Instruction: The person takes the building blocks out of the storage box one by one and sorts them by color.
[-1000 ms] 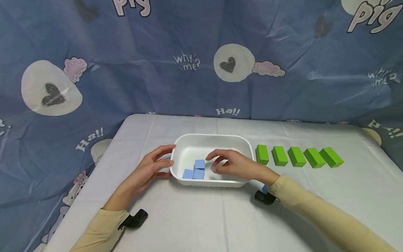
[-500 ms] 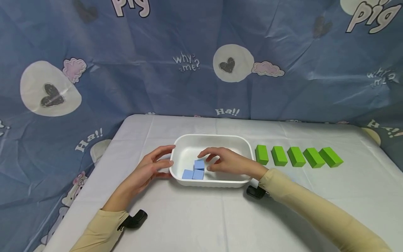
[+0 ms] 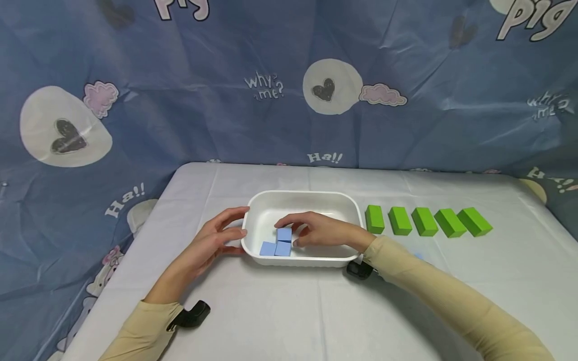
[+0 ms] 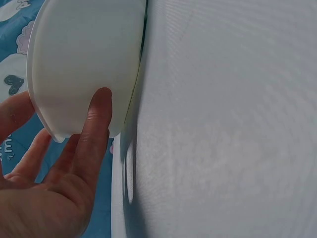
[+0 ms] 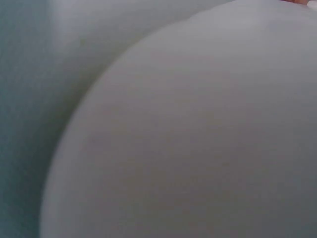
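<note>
A white plastic basin (image 3: pixel 316 200) stands in the middle of the table. Three blue blocks lie in its front left part: a left block (image 3: pixel 268 248), a front block (image 3: pixel 283 249) and a rear block (image 3: pixel 284 234) just behind that. My left hand (image 3: pixel 221 235) rests its fingers on the basin's left end; in the left wrist view one straight finger (image 4: pixel 99 114) presses the outer wall. My right hand (image 3: pixel 318 230) reaches in from the right, its bent fingers spread around the rear block. Whether they touch it is unclear. The right wrist view shows mostly the blurred basin wall (image 5: pixel 188 129).
To the right of the basin stand several green blocks in a row, the closest green block (image 3: pixel 375 219) almost beside its rim. A sliver of a blue thing (image 3: pixel 419 255) shows behind the right sleeve. White cloth covers the table (image 3: pixel 271 311); a patterned blue curtain (image 3: pixel 226 115) hangs behind.
My right hand has moved left inside the basin, from beside the rear blue block to around it. The left hand has stayed at the basin's end. The blocks have kept their places.
</note>
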The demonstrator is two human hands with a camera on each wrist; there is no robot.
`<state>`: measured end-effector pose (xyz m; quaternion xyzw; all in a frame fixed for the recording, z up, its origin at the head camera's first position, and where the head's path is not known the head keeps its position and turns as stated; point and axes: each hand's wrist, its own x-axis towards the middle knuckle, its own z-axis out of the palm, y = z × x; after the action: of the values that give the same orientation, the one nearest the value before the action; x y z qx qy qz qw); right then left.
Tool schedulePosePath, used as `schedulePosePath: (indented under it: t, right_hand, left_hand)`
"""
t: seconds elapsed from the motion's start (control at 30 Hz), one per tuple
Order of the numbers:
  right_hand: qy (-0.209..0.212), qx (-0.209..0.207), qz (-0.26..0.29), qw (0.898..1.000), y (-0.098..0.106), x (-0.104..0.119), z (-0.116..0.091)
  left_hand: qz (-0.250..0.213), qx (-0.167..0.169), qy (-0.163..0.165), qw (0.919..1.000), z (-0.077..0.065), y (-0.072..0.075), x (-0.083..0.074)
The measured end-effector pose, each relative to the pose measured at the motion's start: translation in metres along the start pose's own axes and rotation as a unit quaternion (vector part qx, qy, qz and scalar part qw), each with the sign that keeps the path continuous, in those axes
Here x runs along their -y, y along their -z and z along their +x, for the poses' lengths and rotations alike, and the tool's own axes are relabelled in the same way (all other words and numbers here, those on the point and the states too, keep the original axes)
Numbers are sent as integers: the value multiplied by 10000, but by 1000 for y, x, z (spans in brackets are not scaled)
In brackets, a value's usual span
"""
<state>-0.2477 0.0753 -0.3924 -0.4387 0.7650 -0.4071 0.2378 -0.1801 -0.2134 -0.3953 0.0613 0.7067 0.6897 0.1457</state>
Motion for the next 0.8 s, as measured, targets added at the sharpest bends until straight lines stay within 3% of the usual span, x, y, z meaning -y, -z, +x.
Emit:
schedulePosePath:
  t: [0.37,0.8]
  right_hand:
    - [-15,-199,-130,9997,-4,1,0]
    - [-432,-583,-169,9972,-5,3,-1]
  left_hand:
    - [-10,35,2,10000,0,1,1]
    - [24,-3,48,10000,0,0,0]
